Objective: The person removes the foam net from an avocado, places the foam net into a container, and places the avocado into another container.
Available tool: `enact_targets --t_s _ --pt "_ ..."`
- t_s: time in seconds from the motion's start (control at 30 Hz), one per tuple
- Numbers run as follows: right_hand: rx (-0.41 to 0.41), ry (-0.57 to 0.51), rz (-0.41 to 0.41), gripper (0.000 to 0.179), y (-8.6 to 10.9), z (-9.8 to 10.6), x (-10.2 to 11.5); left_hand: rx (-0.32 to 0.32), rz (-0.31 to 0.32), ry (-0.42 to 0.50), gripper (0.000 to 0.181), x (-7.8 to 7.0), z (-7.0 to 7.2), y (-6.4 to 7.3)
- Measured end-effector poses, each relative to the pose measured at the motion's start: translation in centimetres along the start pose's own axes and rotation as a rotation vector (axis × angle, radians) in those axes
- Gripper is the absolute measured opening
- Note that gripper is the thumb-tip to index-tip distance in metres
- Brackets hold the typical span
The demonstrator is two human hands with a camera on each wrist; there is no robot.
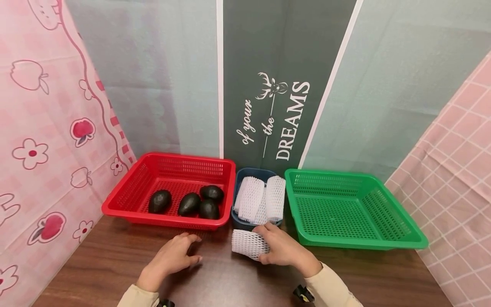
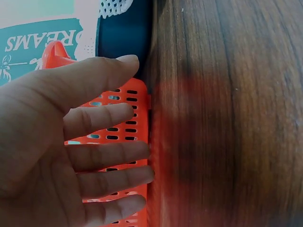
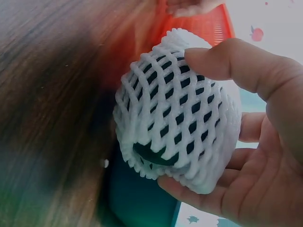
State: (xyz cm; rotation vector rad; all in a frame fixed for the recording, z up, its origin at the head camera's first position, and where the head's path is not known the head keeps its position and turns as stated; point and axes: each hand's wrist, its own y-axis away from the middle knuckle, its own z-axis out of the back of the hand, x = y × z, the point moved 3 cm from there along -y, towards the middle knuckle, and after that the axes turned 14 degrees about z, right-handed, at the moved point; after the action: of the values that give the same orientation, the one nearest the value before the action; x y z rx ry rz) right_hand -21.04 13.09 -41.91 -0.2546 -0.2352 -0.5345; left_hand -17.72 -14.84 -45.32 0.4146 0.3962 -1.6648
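My right hand [image 1: 281,245] grips an avocado [image 3: 158,155] wrapped in a white foam net sleeve [image 3: 180,109], just in front of the blue bin. Dark skin shows through the mesh and at the sleeve's end in the right wrist view. To its left, my left hand [image 1: 172,254] holds nothing; its fingers are spread and slightly bent before the red basket [image 1: 168,218]. Inside that basket lie several dark avocados [image 1: 189,204]. More white foam net sleeves [image 1: 251,198] fill the blue bin [image 1: 241,224].
On the right stands a green basket [image 1: 360,243] with slotted walls. All three containers line the back of the brown wooden table [image 1: 215,281], against a printed curtain [image 1: 261,55]. Pink patterned cloths hang at both sides.
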Motion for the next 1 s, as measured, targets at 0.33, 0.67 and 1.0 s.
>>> enact_targets --t_s 0.33,0.67,1.0 --pt "0.039 0.005 -0.019 0.060 0.1 -1.2 -0.3 0.004 -0.004 0.003 0.040 0.2 -0.2 0.2" --pt "0.037 0.068 -0.042 0.061 0.1 -0.4 0.4 0.005 -0.018 0.018 0.040 -0.8 -0.2 0.8" --pt "-0.017 0.098 -0.062 0.057 1.0 1.4 1.4 -0.081 -0.095 0.020 0.042 -2.4 0.8 1.2"
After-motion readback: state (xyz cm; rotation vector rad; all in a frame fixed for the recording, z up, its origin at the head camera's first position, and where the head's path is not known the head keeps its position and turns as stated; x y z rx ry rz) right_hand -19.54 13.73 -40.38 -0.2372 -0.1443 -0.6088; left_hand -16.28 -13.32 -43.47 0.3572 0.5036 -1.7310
